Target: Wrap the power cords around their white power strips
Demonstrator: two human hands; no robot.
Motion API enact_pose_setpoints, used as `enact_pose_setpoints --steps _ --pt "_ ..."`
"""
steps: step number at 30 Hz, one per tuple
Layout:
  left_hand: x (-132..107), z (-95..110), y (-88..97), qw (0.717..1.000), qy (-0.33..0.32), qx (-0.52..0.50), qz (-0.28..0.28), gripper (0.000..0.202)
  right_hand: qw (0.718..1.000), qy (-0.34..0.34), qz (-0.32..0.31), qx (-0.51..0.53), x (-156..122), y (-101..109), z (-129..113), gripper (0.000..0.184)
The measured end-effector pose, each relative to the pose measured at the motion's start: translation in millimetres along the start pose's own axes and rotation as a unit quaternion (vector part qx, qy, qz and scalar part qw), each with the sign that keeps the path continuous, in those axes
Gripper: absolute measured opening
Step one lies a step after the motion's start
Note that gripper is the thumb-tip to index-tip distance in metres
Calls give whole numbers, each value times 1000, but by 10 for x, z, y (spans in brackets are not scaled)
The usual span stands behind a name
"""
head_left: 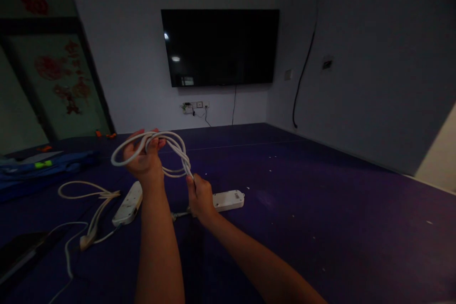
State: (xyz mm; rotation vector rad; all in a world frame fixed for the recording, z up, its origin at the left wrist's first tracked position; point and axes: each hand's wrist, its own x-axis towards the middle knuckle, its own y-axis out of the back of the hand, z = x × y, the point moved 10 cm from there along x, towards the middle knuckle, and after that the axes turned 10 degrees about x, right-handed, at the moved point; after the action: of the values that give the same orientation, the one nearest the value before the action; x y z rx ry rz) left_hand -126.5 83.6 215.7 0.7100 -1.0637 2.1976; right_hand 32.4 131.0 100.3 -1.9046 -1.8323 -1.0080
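My left hand (pixel 144 156) is raised above the dark purple floor (pixel 320 209) and closed around a coil of white cable (pixel 174 147), several loops passing through its fingers. My right hand (pixel 199 197) is lower and to the right, pinching the same cable where the loops run down. Just behind my right hand a white power strip (pixel 228 199) lies flat on the floor. A second white power strip (pixel 128 203) lies to the left of my left forearm, with its own loose white cord (pixel 89 194) trailing further left.
A black wall-mounted television (pixel 220 47) hangs ahead, with wall sockets (pixel 194 106) under it. A black cable (pixel 306 57) runs down the right wall. Blue fabric (pixel 46 171) lies at the far left. A dark flat object (pixel 21 251) sits at the lower left.
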Motion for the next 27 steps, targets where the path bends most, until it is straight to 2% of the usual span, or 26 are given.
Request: enact_pose_setpoints --steps 3,6,13,18,23,27 --pt "-11 47 -7 1000 -13 7 -1 29 1000 20 8 8 -56 -22 31 34" --pt "-24 -7 -70 1000 -5 2 -27 29 1000 11 10 11 -109 -44 127 34" --pt "-61 -252 -285 986 64 -5 -156 37 998 -49 14 44 -223 -69 318 40" --pt "-117 -265 -369 973 56 40 -220 41 990 -97 39 92 -174 -28 335 47" --pt "-175 -246 -441 969 75 38 -233 47 977 -139 35 159 -65 -61 369 44" --pt "-184 -238 -463 965 62 65 -245 56 966 -164 54 191 -33 -38 401 41"
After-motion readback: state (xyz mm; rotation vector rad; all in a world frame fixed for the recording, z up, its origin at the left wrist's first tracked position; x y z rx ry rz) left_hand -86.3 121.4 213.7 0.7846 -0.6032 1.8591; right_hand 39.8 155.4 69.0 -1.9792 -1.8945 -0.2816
